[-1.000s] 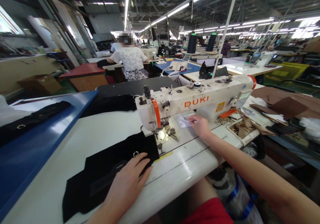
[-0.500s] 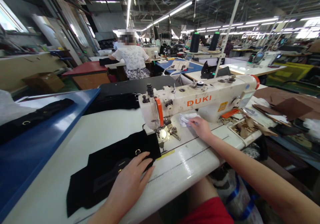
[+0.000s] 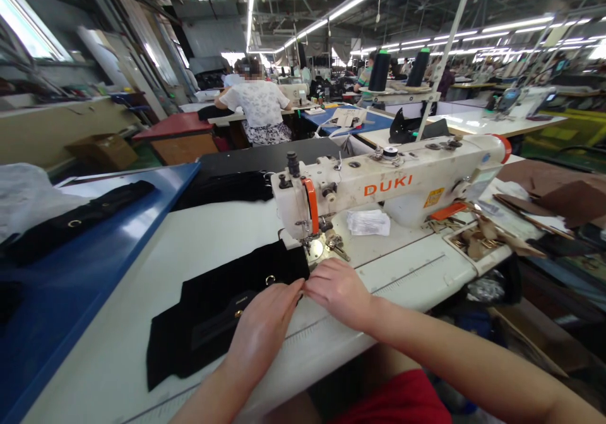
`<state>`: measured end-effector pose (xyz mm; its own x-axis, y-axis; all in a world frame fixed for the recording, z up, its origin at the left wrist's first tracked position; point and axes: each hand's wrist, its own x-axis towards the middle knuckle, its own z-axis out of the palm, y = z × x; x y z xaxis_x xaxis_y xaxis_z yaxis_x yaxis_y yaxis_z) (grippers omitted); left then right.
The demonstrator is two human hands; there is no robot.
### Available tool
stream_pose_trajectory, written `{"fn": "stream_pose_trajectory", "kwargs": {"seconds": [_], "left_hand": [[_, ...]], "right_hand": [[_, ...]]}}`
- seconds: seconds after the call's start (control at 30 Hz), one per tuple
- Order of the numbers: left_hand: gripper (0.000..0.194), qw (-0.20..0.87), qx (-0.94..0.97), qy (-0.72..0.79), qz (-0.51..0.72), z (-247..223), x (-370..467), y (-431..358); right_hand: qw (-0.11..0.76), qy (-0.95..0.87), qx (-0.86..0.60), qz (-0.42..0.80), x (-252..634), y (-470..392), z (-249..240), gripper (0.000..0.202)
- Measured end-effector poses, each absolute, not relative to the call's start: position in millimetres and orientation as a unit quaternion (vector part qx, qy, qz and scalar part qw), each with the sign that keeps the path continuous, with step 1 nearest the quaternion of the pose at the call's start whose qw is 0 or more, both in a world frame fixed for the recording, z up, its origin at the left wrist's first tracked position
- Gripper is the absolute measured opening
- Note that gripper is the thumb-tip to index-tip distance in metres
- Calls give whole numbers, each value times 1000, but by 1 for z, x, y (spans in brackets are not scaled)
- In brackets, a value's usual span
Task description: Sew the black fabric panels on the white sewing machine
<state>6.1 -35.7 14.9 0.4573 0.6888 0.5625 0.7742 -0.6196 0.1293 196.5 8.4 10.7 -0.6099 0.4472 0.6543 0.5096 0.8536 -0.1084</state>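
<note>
Dark thread cones (image 3: 380,72), red-topped table (image 3: 176,125), cardboard box (image 3: 103,151)

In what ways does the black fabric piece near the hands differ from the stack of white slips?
The black fabric piece is dark, while the stack of white slips is pale. The fabric piece is much larger and spread out; the slips form a small pile. The left hand covers part of the fabric piece, but no hand touches the slips. Both lie on the pale work surface.
</note>
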Motion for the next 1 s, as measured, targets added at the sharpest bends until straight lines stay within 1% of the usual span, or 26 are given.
{"fn": "stream_pose_trajectory", "kwargs": {"seconds": [0.17,0.37,0.47,0.63,0.77,0.93,1.0], "left_hand": [[30,104,-856,-421,-282,19,-13,-29],[26,144,-850,-426,-274,21,3,-14],[26,136,-855,-413,-283,22,8,-6],[25,122,-870,-386,-280,21,-1,10],[25,120,-875,-391,-258,13,-8,20],[24,103,-891,-404,-181,6,-9,23],[23,95,-896,-402,-162,6,-8,23]], "right_hand": [[368,-883,-289,-21,202,17,2,21],[336,-886,-314,-63,191,30,-3,24],[338,-882,-322,-72,183,36,-3,26],[353,-879,-319,-41,192,44,-6,17],[359,-874,-325,-24,209,40,-8,17],[298,-928,-223,5,213,21,-6,17],[272,-939,-210,14,211,17,-6,19]]}}
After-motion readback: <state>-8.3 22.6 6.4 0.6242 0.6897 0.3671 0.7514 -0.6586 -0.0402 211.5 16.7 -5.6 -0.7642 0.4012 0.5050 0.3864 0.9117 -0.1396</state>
